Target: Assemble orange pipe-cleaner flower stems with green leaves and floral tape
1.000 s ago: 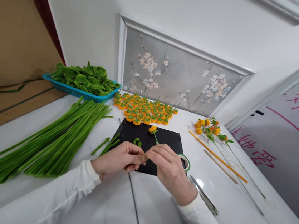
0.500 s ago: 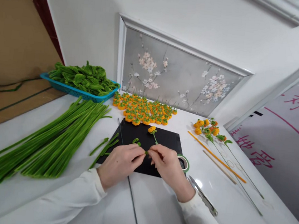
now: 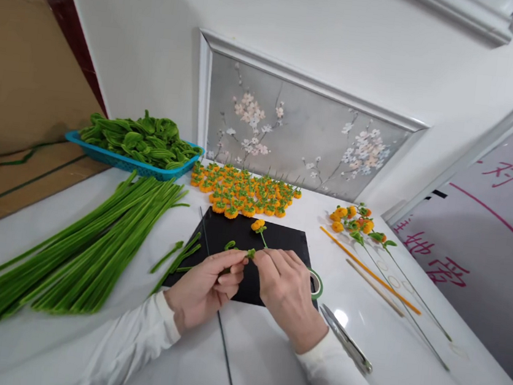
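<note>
A small green pipe-cleaner piece (image 3: pixel 250 253) is pinched between thumb and finger of my left hand (image 3: pixel 209 283). My right hand (image 3: pixel 289 292) has its fingers closed at the other side of that same piece. Both hands are over a black mat (image 3: pixel 283 236). Just beyond them lies an orange pompom flower (image 3: pixel 257 225) on a green stem, whose lower end my right hand hides. Short cut green pipe-cleaner lengths (image 3: pixel 189 251) rest left of my left hand. By my right wrist is a roll of green tape (image 3: pixel 319 284), partly covered.
Long green pipe cleaners (image 3: pixel 92 254) fan out at left, before a blue basket (image 3: pixel 147 171) of green leaves. Orange flower heads (image 3: pixel 242 194) crowd along the wall. Scissors (image 3: pixel 346 339), an orange stick (image 3: pixel 370 270) and stemmed flowers (image 3: pixel 350 219) lie at right. A thin rod (image 3: pixel 226 359) crosses the table.
My left hand has turned so its palm and curled fingers show more. My right hand has rolled over, knuckles up, still at the green piece. The view has shifted slightly.
</note>
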The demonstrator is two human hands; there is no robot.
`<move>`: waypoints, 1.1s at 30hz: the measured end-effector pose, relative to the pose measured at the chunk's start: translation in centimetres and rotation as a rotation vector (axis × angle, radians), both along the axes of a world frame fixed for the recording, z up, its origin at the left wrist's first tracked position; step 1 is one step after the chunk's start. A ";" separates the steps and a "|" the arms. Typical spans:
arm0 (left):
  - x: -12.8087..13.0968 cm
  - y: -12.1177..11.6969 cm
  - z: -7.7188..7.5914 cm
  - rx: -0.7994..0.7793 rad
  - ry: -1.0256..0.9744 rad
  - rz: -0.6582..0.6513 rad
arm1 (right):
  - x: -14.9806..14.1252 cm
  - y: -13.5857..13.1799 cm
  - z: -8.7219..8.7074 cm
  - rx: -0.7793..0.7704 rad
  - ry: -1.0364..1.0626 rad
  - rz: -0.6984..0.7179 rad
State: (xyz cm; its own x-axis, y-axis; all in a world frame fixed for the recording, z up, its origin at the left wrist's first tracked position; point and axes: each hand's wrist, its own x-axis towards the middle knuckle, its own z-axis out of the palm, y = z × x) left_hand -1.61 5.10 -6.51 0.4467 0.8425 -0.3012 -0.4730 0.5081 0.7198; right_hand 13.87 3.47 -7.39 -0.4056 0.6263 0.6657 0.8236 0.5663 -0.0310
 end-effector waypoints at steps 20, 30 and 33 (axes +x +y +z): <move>-0.3 1.5 0.4 0.051 0.022 -0.097 | 2.0 1.2 1.0 0.047 -0.105 0.059; -0.3 1.5 0.2 0.247 0.321 -0.112 | 2.5 0.9 1.3 0.100 -0.082 -0.026; -0.6 1.8 0.3 0.141 0.157 -0.008 | 2.2 0.8 1.1 0.085 -0.134 -0.006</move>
State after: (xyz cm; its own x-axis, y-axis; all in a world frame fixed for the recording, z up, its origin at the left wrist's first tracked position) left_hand -2.17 6.87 -6.22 0.4106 0.8779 -0.2465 -0.3460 0.4001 0.8486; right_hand 16.09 4.27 -6.24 -0.4907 0.5725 0.6568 0.8204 0.5576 0.1270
